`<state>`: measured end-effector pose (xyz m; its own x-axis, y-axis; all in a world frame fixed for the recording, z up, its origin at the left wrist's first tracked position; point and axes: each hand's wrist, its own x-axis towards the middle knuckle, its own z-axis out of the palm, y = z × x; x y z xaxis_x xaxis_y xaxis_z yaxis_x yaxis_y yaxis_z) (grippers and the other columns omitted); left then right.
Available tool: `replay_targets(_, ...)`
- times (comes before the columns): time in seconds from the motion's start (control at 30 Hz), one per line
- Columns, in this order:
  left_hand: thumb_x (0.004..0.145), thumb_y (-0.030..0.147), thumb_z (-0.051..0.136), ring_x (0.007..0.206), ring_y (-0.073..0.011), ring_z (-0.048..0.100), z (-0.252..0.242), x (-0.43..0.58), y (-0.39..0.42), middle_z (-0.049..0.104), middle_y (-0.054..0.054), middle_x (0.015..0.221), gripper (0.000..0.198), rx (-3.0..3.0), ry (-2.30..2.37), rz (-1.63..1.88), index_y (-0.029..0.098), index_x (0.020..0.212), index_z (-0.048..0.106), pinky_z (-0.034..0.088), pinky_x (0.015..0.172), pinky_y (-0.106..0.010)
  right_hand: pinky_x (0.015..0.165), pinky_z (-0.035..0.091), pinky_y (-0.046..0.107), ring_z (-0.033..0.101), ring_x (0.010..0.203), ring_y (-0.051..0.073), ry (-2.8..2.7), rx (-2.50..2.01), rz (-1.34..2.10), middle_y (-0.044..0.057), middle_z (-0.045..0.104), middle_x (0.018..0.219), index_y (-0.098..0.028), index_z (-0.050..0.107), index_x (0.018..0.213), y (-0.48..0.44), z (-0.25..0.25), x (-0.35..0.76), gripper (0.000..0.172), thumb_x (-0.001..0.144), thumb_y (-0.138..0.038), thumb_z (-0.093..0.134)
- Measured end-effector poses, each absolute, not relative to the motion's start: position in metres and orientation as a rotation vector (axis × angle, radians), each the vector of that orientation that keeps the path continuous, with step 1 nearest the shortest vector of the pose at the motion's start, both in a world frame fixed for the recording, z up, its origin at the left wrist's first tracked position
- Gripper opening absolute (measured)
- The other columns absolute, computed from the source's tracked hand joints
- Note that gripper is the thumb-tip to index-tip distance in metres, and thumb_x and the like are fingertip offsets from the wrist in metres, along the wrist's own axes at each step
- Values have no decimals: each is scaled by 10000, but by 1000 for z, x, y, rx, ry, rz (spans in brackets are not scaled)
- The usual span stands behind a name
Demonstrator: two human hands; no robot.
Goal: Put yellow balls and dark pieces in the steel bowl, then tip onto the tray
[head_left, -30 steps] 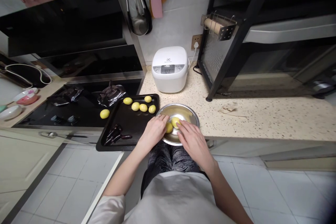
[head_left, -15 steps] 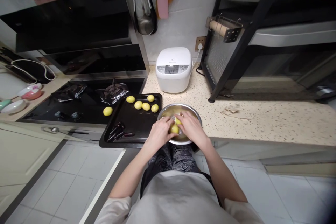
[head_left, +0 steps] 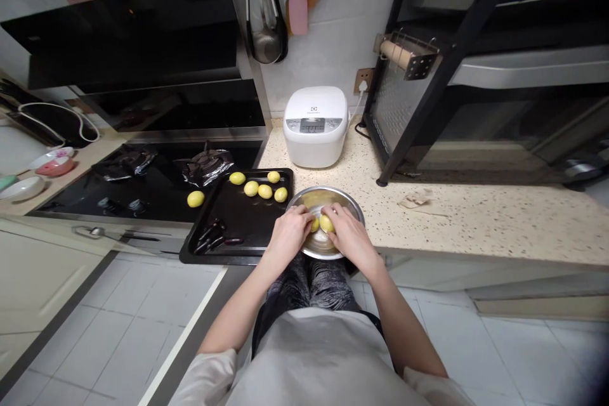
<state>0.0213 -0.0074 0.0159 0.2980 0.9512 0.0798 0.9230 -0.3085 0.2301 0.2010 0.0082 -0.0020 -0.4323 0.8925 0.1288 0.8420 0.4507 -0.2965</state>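
Note:
A metal bowl [head_left: 351,202] stands at the counter's front edge, before my body. Inside it, my right hand [head_left: 346,228] curls its fingers around a yellow lemon [head_left: 327,223]. Close beside, my left hand [head_left: 291,228] is closed on a second lemon [head_left: 314,224], partly hidden by its fingers. Left of the bowl lies a black baking tray [head_left: 242,219]. Several lemons [head_left: 265,191] rest along its far side, and a few dark-handled tools [head_left: 212,238] lie in its near left corner.
One lemon [head_left: 195,199] sits on the black gas hob [head_left: 157,187], left of the tray. Behind the bowl stands a white rice cooker [head_left: 316,127]. At right, a black rack [head_left: 413,120] holds an oven [head_left: 514,120]. Crumpled brown paper [head_left: 415,198] lies on the counter.
My hands have moved slightly apart in the bowl. The lemon near my left hand has shifted back and left, and more of the right-hand lemon shows.

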Motion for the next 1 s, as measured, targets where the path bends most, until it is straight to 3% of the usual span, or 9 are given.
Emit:
replay_targets(0.07,986,289,679,1096,-237,676,14,21,-6,707,-69,1146,144,2411,1757,309,200,1085,735,571,910,-325,873,575,391,660,1115,285,-2410,-1480,315,108,638,1218,-215,576,1277,4,-3,202,463,863,-9,604)
replay_targets(0.17,869,260,821,1168,-269,656,9,20,-2,692,-84,1231,340,2421,1778,319,196,1178,693,574,930,-345,859,571,376,691,1056,262,-2362,-1457,380,100,654,1201,-209,587,1267,-3,-5,205,431,890,-1,563)
replay_targets(0.33,890,223,760,1100,-270,674,6,18,5,696,-95,1198,283,2408,1747,364,181,1155,670,569,918,-357,840,561,364,696,1039,257,-2270,-1434,422,82,679,1154,-216,600,1200,-13,-3,211,392,887,10,532)
replay_targets(0.43,850,227,763,1004,-262,692,11,14,7,707,-90,1128,346,2382,1600,370,176,1177,659,568,883,-358,836,563,377,685,1037,271,-2269,-1433,422,86,669,1116,-210,594,1186,-14,-1,214,388,860,-1,562)
replay_targets(0.57,815,189,748,1042,-259,685,20,2,5,688,-91,1171,380,2435,1312,345,182,1187,667,549,933,-360,843,570,395,682,1029,263,-2304,-1337,487,89,649,1160,-217,600,1219,-12,-1,218,434,836,-15,591)
replay_targets(0.87,896,175,668,1139,-243,680,25,-8,-9,677,-83,1273,332,2378,1137,289,211,1226,673,533,1006,-342,933,569,385,702,1069,217,-2308,-1168,805,48,665,1220,-246,653,1154,-23,6,228,296,924,-78,572)
replay_targets(1.0,978,266,649,1220,-244,661,24,-8,-14,673,-85,1327,300,2360,1102,324,223,1274,662,512,1072,-359,950,575,390,707,1067,211,-2302,-1174,827,48,678,1238,-262,650,1187,-29,8,229,275,972,-120,556)
